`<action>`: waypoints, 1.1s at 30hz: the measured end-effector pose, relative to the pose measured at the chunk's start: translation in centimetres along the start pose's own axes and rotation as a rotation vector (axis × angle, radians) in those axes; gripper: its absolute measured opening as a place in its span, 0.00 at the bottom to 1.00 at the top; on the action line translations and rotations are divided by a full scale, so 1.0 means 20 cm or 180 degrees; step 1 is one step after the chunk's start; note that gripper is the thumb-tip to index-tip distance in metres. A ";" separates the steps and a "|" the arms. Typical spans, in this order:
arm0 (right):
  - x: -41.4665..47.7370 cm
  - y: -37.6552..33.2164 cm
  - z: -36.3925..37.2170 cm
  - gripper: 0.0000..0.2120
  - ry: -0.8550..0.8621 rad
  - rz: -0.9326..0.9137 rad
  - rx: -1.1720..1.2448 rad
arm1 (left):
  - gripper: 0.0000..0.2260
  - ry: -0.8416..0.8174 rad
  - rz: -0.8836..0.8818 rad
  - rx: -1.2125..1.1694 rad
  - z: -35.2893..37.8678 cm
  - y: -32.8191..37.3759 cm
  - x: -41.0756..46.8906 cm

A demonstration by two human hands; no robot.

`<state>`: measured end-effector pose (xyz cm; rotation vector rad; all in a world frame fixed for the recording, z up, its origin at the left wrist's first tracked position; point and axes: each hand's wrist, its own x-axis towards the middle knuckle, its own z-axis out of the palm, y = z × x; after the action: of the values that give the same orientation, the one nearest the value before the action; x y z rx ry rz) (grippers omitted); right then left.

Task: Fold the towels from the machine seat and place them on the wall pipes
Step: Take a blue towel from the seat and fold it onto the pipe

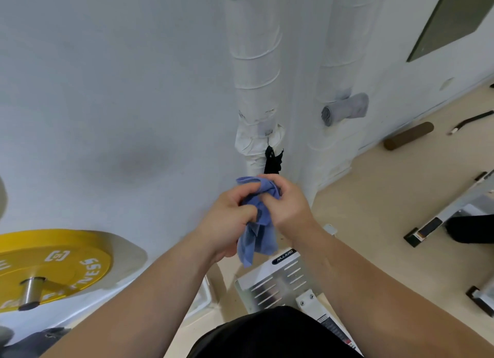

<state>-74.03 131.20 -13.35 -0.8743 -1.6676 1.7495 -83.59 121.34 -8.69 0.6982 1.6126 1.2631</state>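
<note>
Left grip [230,221], right grip [290,205] pinch bunched blue towel [260,240]: fold unfinished, not placed. Up-right of grips, rolled grey towel [344,109] already on wall pipe [336,63].

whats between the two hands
The blue towel, bunched up; the left hand and right hand both grip it. The head view shows this.
</note>
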 end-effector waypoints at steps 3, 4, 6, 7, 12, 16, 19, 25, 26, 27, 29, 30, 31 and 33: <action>0.05 -0.04 0.02 0.14 0.0294 0.0411 0.0443 | 0.30 0.0268 0.0169 0.0233 -0.03 -0.05 -0.01; 0.06 -0.05 0.02 0.13 0.0312 0.0519 0.0617 | 0.27 0.0419 0.0240 0.0232 -0.03 -0.07 -0.01; 0.08 -0.06 0.03 0.12 0.0393 0.0687 0.0894 | 0.19 0.0733 0.0281 0.0145 -0.04 -0.09 -0.02; 0.08 -0.07 0.03 0.14 0.0457 0.0753 0.1031 | 0.15 0.0852 0.0254 0.0062 -0.04 -0.11 -0.01; 0.05 -0.07 0.02 0.18 0.0659 0.0868 0.1366 | 0.06 0.0942 -0.0117 -0.0708 -0.03 -0.11 0.01; 0.01 -0.09 -0.01 0.14 0.0204 0.0301 0.1112 | 0.07 0.0876 -0.0027 -0.1102 0.00 -0.07 0.04; -0.02 -0.08 -0.04 0.12 -0.0223 -0.0133 0.0628 | 0.09 0.0823 0.0106 -0.1109 0.00 -0.04 0.05; -0.02 -0.11 -0.10 0.17 -0.0277 -0.0178 0.0317 | 0.10 0.0878 0.0307 -0.0701 0.03 0.00 0.08; -0.02 -0.11 -0.10 0.16 -0.0195 -0.0221 0.0314 | 0.11 0.0872 0.0279 -0.0732 0.04 0.00 0.08; -0.02 -0.11 -0.11 0.15 -0.0108 -0.0264 0.0303 | 0.12 0.0858 0.0226 -0.0848 0.05 0.01 0.08; -0.03 -0.11 -0.12 0.12 0.0013 -0.0324 0.0307 | 0.13 0.0768 0.0096 -0.1312 0.06 0.02 0.07; -0.03 -0.12 -0.12 0.11 0.0026 -0.0326 0.0302 | 0.12 0.0713 0.0008 -0.1561 0.07 0.03 0.06; -0.04 -0.12 -0.13 0.10 0.0018 -0.0327 0.0258 | 0.10 0.0689 -0.0070 -0.1742 0.08 0.03 0.05; -0.06 -0.12 -0.13 0.10 -0.0021 -0.0408 0.0083 | 0.11 0.0714 -0.0141 -0.1858 0.07 0.03 0.03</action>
<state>-71.45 132.10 -10.84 -0.7340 -1.6636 1.6854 -82.62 122.71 -8.38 0.1596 1.3149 1.7184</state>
